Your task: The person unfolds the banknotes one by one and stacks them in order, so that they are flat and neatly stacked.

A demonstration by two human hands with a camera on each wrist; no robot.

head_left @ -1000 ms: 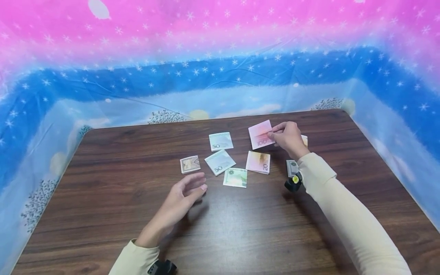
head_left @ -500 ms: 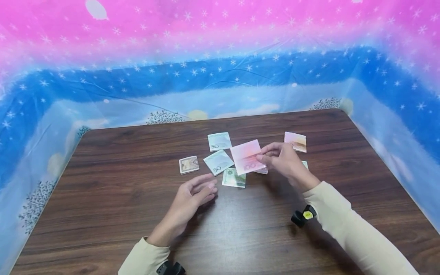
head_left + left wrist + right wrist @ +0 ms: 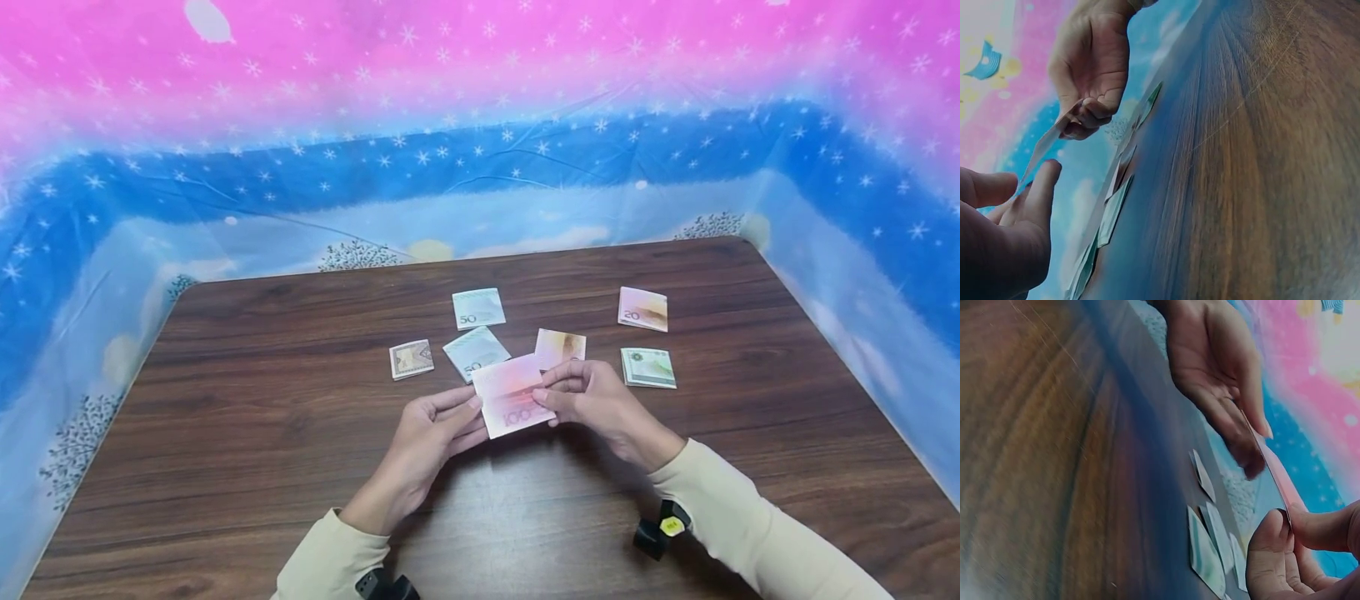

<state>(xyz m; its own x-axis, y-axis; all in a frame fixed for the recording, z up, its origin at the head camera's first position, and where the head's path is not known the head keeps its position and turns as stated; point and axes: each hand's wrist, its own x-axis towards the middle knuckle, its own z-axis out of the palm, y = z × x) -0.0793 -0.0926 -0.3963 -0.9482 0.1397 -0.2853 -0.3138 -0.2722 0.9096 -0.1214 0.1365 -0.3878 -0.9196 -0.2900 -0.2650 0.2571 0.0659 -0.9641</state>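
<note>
Banknote [image 3: 512, 397] sits between left hand [image 3: 422, 444] and right hand [image 3: 602, 410], held by both.

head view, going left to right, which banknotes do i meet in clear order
Folded brown paper banknote → pale green paper 50 banknote, the farther one → pink paper 100 banknote, pinched by the right hand → pink-and-gold paper banknote, partly hidden → pink-and-gold paper 20 banknote, farther right.

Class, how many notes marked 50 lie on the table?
2: the back 50 note, and the front 50 note nearer the person, partly hidden behind the held pink 100 note. That note may hide others.
</note>
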